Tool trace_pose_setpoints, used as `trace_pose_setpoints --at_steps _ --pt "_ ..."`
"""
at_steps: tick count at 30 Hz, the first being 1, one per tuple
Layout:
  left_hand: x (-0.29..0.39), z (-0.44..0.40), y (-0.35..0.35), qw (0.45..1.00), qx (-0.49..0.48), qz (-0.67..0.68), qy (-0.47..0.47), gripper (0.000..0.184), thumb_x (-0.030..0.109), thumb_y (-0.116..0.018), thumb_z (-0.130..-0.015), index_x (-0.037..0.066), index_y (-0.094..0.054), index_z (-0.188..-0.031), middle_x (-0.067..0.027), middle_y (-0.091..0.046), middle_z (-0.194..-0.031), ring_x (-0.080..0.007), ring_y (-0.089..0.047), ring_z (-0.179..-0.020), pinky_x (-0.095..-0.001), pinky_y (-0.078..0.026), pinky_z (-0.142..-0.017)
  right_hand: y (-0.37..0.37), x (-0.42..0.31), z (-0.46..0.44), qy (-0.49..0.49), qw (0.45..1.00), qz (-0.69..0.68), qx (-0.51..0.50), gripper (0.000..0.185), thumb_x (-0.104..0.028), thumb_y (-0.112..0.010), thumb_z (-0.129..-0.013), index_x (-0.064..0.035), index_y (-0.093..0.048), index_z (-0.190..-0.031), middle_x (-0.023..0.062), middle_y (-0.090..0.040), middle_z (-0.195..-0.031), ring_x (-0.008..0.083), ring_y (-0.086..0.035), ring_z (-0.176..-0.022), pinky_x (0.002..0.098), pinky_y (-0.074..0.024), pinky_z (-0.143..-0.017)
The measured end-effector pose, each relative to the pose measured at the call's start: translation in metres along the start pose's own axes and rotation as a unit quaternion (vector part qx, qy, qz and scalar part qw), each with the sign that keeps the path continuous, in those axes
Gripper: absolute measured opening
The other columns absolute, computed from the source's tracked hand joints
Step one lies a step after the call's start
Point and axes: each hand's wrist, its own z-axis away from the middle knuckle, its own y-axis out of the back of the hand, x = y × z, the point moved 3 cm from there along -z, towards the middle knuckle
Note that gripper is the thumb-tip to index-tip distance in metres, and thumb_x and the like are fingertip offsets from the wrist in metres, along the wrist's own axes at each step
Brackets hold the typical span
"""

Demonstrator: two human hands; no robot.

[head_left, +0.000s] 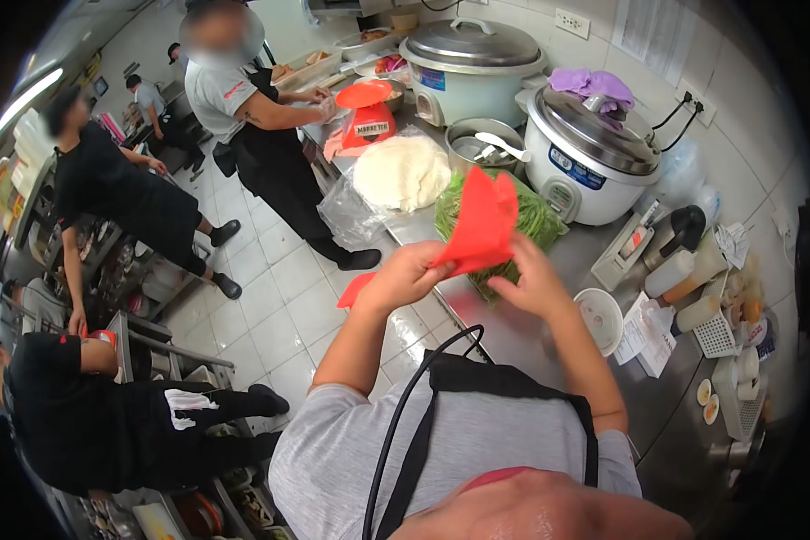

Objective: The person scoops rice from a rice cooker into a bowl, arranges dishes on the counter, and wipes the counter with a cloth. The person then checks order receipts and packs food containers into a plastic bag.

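A red cloth (484, 225) is raised in front of my chest, above the steel counter. My left hand (411, 274) grips its lower left part between thumb and fingers, and a red end hangs beside that wrist. On the cloth's right side, my right hand (529, 274) has its fingers apart near the edge; whether they touch it is unclear. Behind the cloth lies a bag of green vegetables (538, 219). Left of that, a white mound (402, 173) rests on clear plastic. A red scale (366, 110) stands farther back.
Two rice cookers (472, 67) (594, 153) and a metal pot (484, 144) line the wall. A white tub (598, 321), papers and bottles (670, 274) are at right. One person (270, 117) works at the counter; other people stand at left.
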Motion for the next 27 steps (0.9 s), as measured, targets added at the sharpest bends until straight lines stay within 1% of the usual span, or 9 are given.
trace_pose_setpoints --at_steps 3,9,12,15,18,22,25,26,27 --pt "-0.003 0.002 0.004 0.998 -0.028 -0.044 -0.023 0.013 0.012 -0.051 -0.077 0.001 -0.054 -0.082 -0.0144 -0.053 -0.071 -0.0281 -0.052 -0.067 -0.0323 -0.041 -0.061 -0.026 0.013 0.012 -0.118 0.966 -0.096 -0.207 0.050 -0.017 -0.061 -0.066 -0.0016 -0.044 -0.111 0.0169 -0.052 -0.102 0.0311 -0.050 -0.096 0.0322 -0.0386 -0.083" --pt "-0.018 0.006 0.013 0.999 -0.032 -0.008 0.043 0.018 0.016 -0.049 -0.079 0.000 -0.055 -0.085 -0.0155 -0.055 -0.073 -0.0290 -0.053 -0.069 -0.0331 -0.042 -0.063 -0.040 0.004 0.023 -0.219 0.860 -0.431 -0.162 0.032 -0.014 -0.059 -0.073 0.0007 -0.053 -0.101 0.0076 -0.057 -0.092 0.0148 -0.054 -0.082 0.0275 -0.0425 -0.073" --pt "-0.020 0.003 0.015 0.997 -0.050 -0.041 0.049 0.021 0.018 -0.048 -0.080 0.000 -0.056 -0.088 -0.0159 -0.056 -0.075 -0.0281 -0.054 -0.070 -0.0324 -0.042 -0.064 -0.056 0.013 0.036 -0.307 0.780 -0.511 -0.191 0.023 -0.011 -0.057 -0.075 -0.0004 -0.056 -0.096 0.0010 -0.057 -0.086 0.0085 -0.050 -0.073 0.0246 -0.0425 -0.066" --pt "-0.028 0.000 0.014 0.990 -0.058 0.011 0.127 0.023 0.019 -0.048 -0.081 0.000 -0.056 -0.090 -0.0161 -0.057 -0.077 -0.0290 -0.055 -0.073 -0.0326 -0.042 -0.066 -0.069 0.022 0.048 -0.338 0.784 -0.453 -0.257 0.021 -0.014 -0.058 -0.075 -0.0008 -0.056 -0.091 -0.0013 -0.056 -0.077 0.0057 -0.049 -0.068 0.0209 -0.0414 -0.063" --pt "-0.057 -0.002 0.007 0.986 -0.014 0.062 0.151 0.024 0.020 -0.052 -0.078 0.001 -0.056 -0.092 -0.0150 -0.056 -0.074 -0.0290 -0.054 -0.070 -0.0328 -0.042 -0.065 -0.065 0.021 0.041 -0.345 0.845 -0.301 -0.278 0.017 -0.014 -0.059 -0.075 0.0000 -0.057 -0.085 -0.0012 -0.054 -0.074 0.0055 -0.046 -0.062 0.0205 -0.0401 -0.057" --pt "-0.049 -0.008 0.015 0.869 0.318 -0.380 -0.005 0.029 0.021 -0.061 -0.071 0.004 -0.055 -0.094 -0.0079 -0.050 -0.065 -0.0145 -0.049 -0.062 -0.0264 -0.041 -0.061 -0.077 0.042 0.052 -0.369 0.853 -0.304 -0.209 0.016 -0.015 -0.058 -0.075 0.0002 -0.056 -0.081 0.0003 -0.055 -0.072 0.0068 -0.048 -0.061 0.0216 -0.0407 -0.056" --pt "-0.047 -0.002 -0.007 0.966 0.200 -0.084 0.139 0.028 0.024 -0.060 -0.072 0.003 -0.054 -0.089 -0.0129 -0.053 -0.070 -0.0231 -0.053 -0.065 -0.0318 -0.043 -0.060 -0.077 0.031 0.050 -0.418 0.771 -0.471 -0.092 0.017 -0.014 -0.059 -0.073 -0.0004 -0.055 -0.082 0.0008 -0.055 -0.070 0.0083 -0.050 -0.062 0.0219 -0.0411 -0.057" --pt "-0.057 -0.001 -0.023 0.978 0.079 -0.004 0.192 0.025 0.023 -0.060 -0.074 0.004 -0.053 -0.088 -0.0046 -0.052 -0.070 -0.0100 -0.049 -0.064 -0.0242 -0.040 -0.056 -0.084 0.034 0.052 -0.408 0.780 -0.467 -0.080 0.017 -0.013 -0.059 -0.073 -0.0004 -0.055 -0.082 0.0013 -0.055 -0.072 0.0089 -0.050 -0.065 0.0224 -0.0415 -0.059" --pt "-0.069 0.002 -0.040 0.978 0.032 0.038 0.205 0.024 0.023 -0.059 -0.075 0.004 -0.052 -0.088 -0.0041 -0.052 -0.070 -0.0092 -0.048 -0.064 -0.0240 -0.040 -0.056 -0.096 0.040 0.056 -0.398 0.789 -0.464 -0.069 0.016 -0.012 -0.059 -0.073 -0.0005 -0.054 -0.083 0.0018 -0.055 -0.074 0.0095 -0.051 -0.067 0.0228 -0.0419 -0.061"
